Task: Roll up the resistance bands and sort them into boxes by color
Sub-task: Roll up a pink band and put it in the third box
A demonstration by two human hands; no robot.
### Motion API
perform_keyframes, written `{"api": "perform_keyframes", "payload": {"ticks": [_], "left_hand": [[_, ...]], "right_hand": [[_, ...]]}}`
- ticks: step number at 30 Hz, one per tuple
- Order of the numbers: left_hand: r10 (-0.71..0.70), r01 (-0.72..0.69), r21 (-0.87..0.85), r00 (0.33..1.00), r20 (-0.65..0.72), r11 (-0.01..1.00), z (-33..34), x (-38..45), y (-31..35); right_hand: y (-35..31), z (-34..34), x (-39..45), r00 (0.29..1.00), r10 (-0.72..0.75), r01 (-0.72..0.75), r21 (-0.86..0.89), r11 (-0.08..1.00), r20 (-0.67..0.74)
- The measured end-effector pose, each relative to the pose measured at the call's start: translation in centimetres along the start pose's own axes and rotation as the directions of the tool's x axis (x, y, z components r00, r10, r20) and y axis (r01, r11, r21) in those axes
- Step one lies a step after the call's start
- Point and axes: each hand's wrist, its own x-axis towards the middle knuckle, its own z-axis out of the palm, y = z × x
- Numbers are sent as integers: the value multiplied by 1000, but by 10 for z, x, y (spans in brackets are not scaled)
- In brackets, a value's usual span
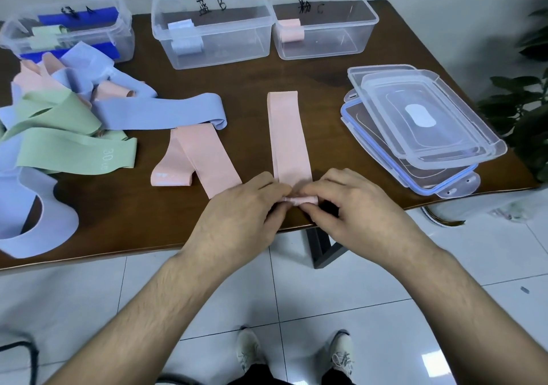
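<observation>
Step in hand: rolling. Left hand [243,206] and right hand [347,203] pinch the started roll of the pink band [289,138], which lies flat beyond the fingertips. Next: roll onward evenly, then place in the pink box [326,49].

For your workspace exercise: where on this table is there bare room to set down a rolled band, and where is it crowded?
Bare wood lies between the flat pink band and the stacked lids, and in front of box B and box C. The left end is crowded with the loose band pile. Both hands, left hand and right hand, occupy the near edge.
</observation>
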Motion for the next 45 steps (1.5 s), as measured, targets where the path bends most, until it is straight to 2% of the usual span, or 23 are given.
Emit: {"api": "perform_keyframes", "payload": {"ticks": [15, 21, 27, 38, 45], "left_hand": [[21, -21, -23, 1000, -16, 999, -2, 4, -8], [-8, 8, 5, 999, -45, 1000, 2, 8, -10], [36, -34, 20, 996, -81, 999, 4, 10, -13], [69, -65, 51, 995, -76, 997, 6, 20, -20], [54, -51, 86, 998, -26, 995, 3, 26, -19]], "right_hand": [[-1, 3, 4, 996, 82, -83, 49, 995, 23], [1, -1, 7, 999, 31, -31, -27, 999, 6], [4, 0, 11, 998, 63, -64, 51, 997, 21], [10, 0, 18, 1000, 10, -10, 23, 1000, 16], [11, -3, 24, 998, 32, -35, 47, 998, 62]]}}
